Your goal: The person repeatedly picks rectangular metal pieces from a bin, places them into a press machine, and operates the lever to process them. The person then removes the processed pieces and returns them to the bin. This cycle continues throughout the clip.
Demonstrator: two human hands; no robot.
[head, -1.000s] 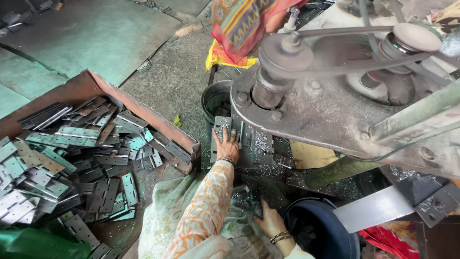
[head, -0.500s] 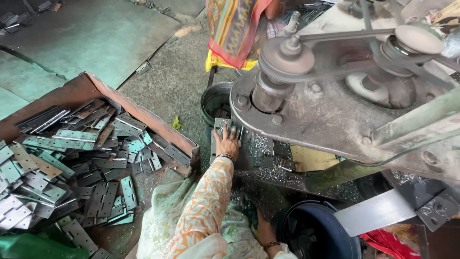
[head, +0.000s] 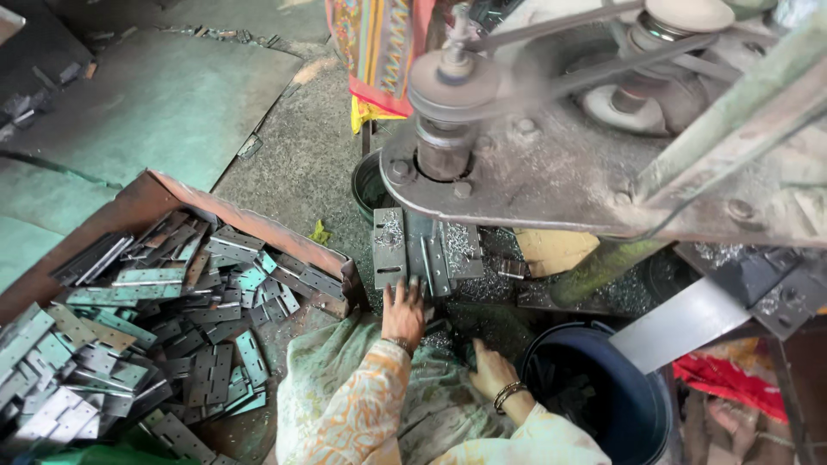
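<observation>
Step in hand: feeding drill press. Left hand [head: 402,312], fingers spread flat, unclenched, rests at near edge of machine bed, touching metal hinge plate [head: 388,247] lying under spindle [head: 444,146]. Right hand [head: 491,368] low on lap beside blue bucket [head: 603,405], apparently grasping nothing. Next move calls for steadying plate, fingers clear of spindle.

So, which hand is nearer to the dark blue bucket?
Right. The right hand lies just beside the dark blue bucket; the left hand is farther away, at the metal plates.

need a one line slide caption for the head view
Left hand at the drill press table, right hand beside a dark bucket, tray of metal hinges alongside.
</observation>
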